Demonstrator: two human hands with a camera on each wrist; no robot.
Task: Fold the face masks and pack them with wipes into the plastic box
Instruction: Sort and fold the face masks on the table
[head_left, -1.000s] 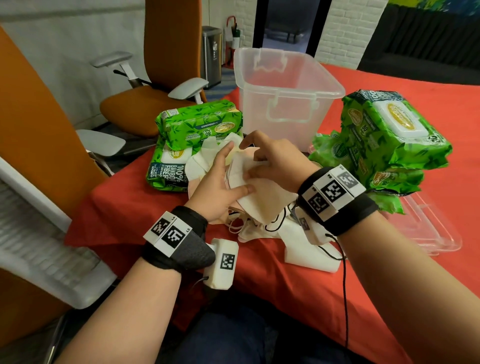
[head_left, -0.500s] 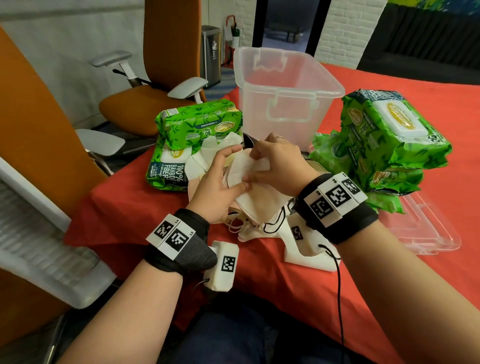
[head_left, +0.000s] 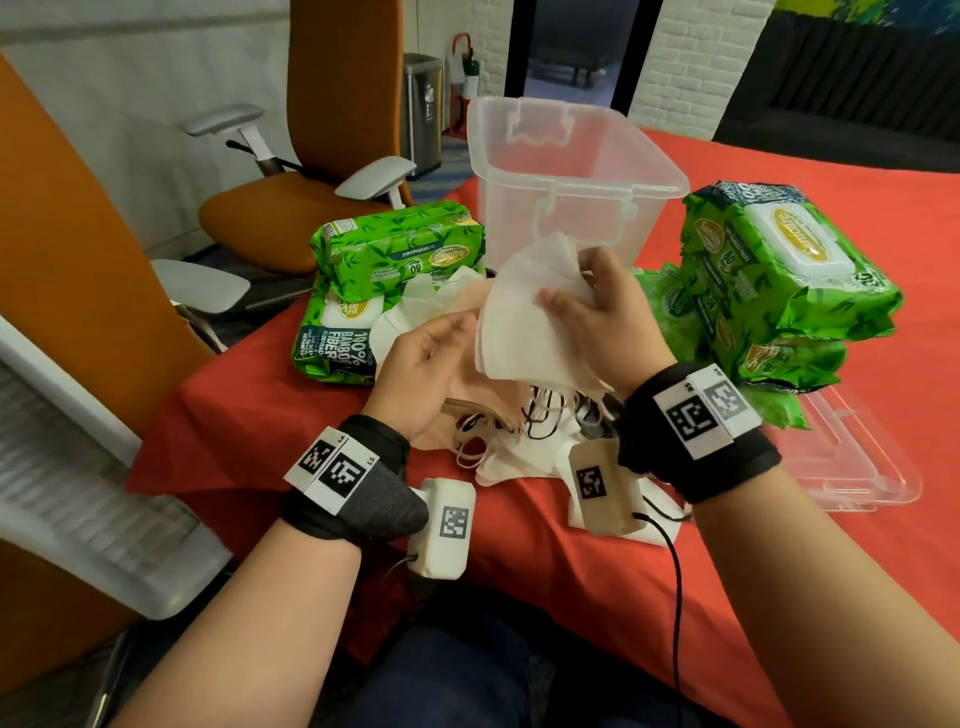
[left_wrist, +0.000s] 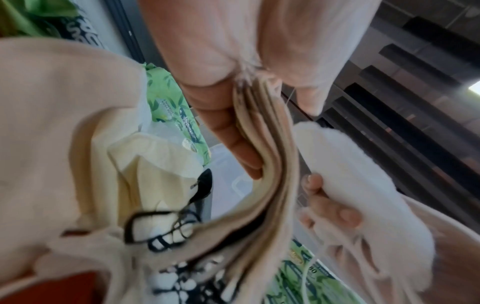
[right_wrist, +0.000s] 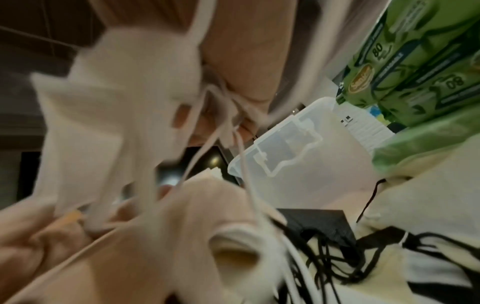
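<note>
A stack of white folded face masks (head_left: 524, 332) is held up in front of the clear plastic box (head_left: 571, 171). My right hand (head_left: 571, 286) grips its top right part, thumb on the front and fingers behind. My left hand (head_left: 457, 338) pinches the stack's lower left edge; the left wrist view shows the layered mask edges (left_wrist: 267, 144) between thumb and fingers. Below, a pile of beige, white and black masks (head_left: 498, 447) with tangled ear loops lies on the red cloth. Green wipes packs are stacked on the left (head_left: 400, 249) and on the right (head_left: 779, 275).
The box's clear lid (head_left: 852, 467) lies flat on the red table (head_left: 571, 571) at the right, partly under the right wipes stack. Orange office chairs (head_left: 291, 208) stand beyond the table's left edge. In the right wrist view the box (right_wrist: 298, 164) shows beyond dangling loops.
Both hands have lifted the white mask stack off the pile and raised it toward the box. Before, they were pressing it flat on the pile.
</note>
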